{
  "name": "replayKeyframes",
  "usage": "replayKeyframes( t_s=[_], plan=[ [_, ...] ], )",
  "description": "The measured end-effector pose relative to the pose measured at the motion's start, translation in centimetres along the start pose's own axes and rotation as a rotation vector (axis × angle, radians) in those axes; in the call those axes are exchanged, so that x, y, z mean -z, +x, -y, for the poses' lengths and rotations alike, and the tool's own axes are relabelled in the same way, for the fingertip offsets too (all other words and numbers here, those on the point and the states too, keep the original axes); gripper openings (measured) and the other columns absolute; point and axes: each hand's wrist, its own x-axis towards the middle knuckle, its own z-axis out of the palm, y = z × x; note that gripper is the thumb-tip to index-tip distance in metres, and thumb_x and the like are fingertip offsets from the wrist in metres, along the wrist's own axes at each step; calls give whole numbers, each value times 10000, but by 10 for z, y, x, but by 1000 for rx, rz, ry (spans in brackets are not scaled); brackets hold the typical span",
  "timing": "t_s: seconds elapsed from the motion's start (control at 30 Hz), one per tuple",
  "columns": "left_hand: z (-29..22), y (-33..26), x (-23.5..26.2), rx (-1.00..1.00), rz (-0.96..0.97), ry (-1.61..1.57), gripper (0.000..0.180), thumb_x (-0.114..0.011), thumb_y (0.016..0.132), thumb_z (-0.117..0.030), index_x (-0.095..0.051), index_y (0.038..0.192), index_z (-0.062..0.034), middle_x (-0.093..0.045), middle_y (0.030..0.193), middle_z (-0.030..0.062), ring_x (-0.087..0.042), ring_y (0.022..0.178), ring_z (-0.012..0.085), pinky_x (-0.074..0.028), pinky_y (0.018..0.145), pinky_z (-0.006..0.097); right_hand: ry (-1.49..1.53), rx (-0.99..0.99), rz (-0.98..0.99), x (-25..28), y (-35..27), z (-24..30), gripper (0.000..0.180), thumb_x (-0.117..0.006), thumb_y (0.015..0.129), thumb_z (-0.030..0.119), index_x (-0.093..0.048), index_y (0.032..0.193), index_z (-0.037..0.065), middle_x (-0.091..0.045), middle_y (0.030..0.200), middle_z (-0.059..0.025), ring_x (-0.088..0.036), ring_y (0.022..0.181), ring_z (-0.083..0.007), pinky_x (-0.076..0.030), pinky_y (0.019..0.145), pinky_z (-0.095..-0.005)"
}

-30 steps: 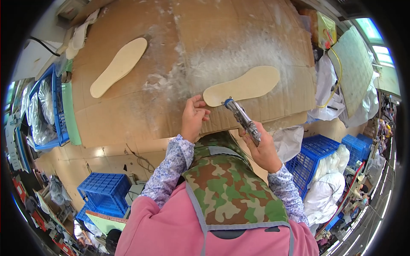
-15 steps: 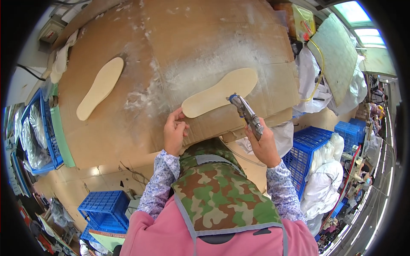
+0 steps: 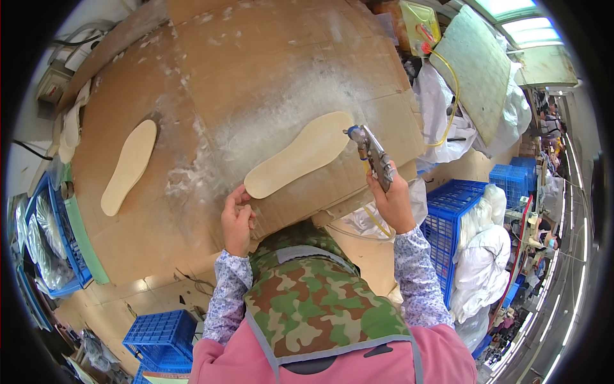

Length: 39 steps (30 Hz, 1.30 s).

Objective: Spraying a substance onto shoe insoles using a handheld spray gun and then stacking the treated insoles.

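Note:
A cream insole lies flat on the cardboard-covered table, its narrow end toward me on the left. My left hand has its thumb and finger closed at that narrow end, the other fingers curled. In my right hand is a metal spray gun, gripped by its handle. Its blue-tipped nozzle is close to the insole's wide end. A second cream insole rests farther left, apart from both hands.
White residue coats the cardboard around the insole. A yellow hose runs beside a yellow container at the back right. Blue crates and stuffed white bags stand at the right. Another blue crate is at lower left.
The spray gun has moved along the insole from its middle edge to its wide end. My left hand stays at the narrow end. The whole view has shifted and turned slightly.

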Motion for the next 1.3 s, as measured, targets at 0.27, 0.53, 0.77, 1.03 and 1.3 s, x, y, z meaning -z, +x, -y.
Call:
replayKeyframes(
  t_s=[0.27,0.53,0.77,1.03,1.3],
  plan=[
    [-4,-2,1,-3,10,18,439,-423,842,20,-471,1278,-8,-551,1093,79,-486,651,51,-389,474,161,21,-114,-60,4,-12,-9,241,-595,855,46,-504,1076,10,-604,774,-166,-614,687,-299,-469,618,-335],
    [-4,-1,5,-3,34,5,440,-438,840,6,-489,1276,-34,-562,1077,63,-470,642,44,-345,458,161,-4,-95,43,-3,-41,0,220,-600,851,58,-513,1051,27,-595,755,-176,-602,694,-343,-460,615,-358],
    [0,-1,6,-6,16,-16,458,-440,830,-12,-477,1287,-17,-548,1091,85,-461,631,38,-358,459,162,-15,-103,111,-10,-55,16,217,-601,851,56,-512,1047,32,-594,758,-182,-596,699,-360,-459,616,-359],
    [0,0,5,-53,15,-88,460,-432,841,-23,-399,1300,-6,-537,1089,112,-474,632,44,-368,448,162,110,-81,248,-36,-69,41,260,-609,837,46,-519,1080,39,-597,804,-176,-608,733,-323,-462,642,-344],
    [-1,-4,9,2,9,-119,546,-413,837,-13,-261,1360,-39,-527,1123,147,-484,633,79,-383,465,192,191,-38,395,-59,-76,69,268,-607,829,43,-522,1083,40,-606,849,-167,-601,763,-338,-467,663,-353]
  ],
)
